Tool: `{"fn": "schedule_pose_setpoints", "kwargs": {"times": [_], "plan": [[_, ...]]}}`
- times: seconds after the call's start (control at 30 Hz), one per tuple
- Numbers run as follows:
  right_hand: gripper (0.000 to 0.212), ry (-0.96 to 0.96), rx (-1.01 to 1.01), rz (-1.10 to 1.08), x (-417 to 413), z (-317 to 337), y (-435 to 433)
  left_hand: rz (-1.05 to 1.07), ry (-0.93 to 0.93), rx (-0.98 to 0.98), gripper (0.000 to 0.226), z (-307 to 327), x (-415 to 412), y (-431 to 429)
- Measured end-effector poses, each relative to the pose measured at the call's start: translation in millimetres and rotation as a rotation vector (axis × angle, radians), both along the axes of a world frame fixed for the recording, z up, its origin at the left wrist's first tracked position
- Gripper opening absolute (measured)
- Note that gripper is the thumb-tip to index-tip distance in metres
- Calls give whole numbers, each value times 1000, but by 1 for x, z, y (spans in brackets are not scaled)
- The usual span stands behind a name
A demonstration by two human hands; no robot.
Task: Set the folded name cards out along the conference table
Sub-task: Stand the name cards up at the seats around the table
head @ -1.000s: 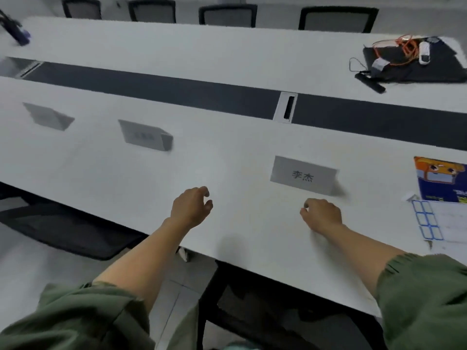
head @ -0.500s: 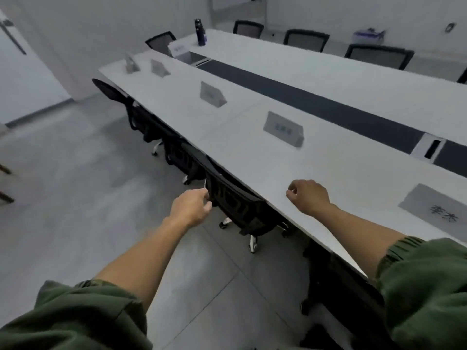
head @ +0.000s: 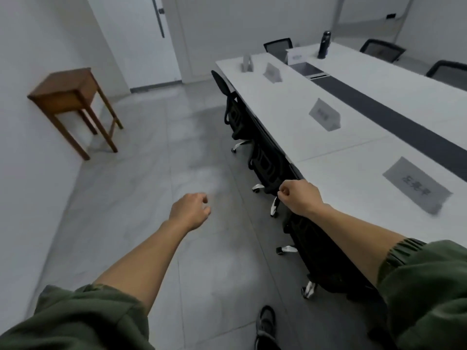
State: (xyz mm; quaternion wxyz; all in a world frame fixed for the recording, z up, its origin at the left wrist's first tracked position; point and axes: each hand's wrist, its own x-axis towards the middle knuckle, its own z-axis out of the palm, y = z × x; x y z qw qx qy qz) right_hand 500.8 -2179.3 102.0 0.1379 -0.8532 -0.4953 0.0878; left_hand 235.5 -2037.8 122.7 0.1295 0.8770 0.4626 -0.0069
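Observation:
Several grey folded name cards stand in a row along the near side of the long white conference table [head: 285, 114]: the nearest card [head: 417, 186], one farther along [head: 324, 116], another [head: 272, 72], and one at the far end [head: 247, 63]. My left hand [head: 190, 210] hangs over the floor with loosely curled fingers and holds nothing. My right hand [head: 299, 198] is curled into a fist at the table's near edge, left of the nearest card, and it too holds nothing.
Black office chairs [head: 266, 162] are tucked along the table's near side. A wooden side table [head: 68, 90] stands by the left wall, a white door [head: 141, 34] behind it. A dark bottle [head: 324, 44] and a white box [head: 296, 55] sit at the table's far end.
The view has swung left along the table, away from the card that was in front of me. Both hands have come off the table top; the left one now hangs over the floor.

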Motion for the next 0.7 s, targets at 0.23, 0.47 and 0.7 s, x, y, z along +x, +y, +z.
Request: {"fn": "schedule_pose_setpoints", "kwargs": {"times": [0.23, 0.47, 0.7], "plan": [[22, 22, -28, 118, 26, -6, 166, 132, 0, 5, 35, 4, 4, 116], [22, 21, -43, 244, 21, 3, 325, 273, -19, -4, 34, 5, -8, 230], [28, 15, -61, 283, 15, -11, 483, 303, -23, -36, 34, -18, -11, 378]]}}
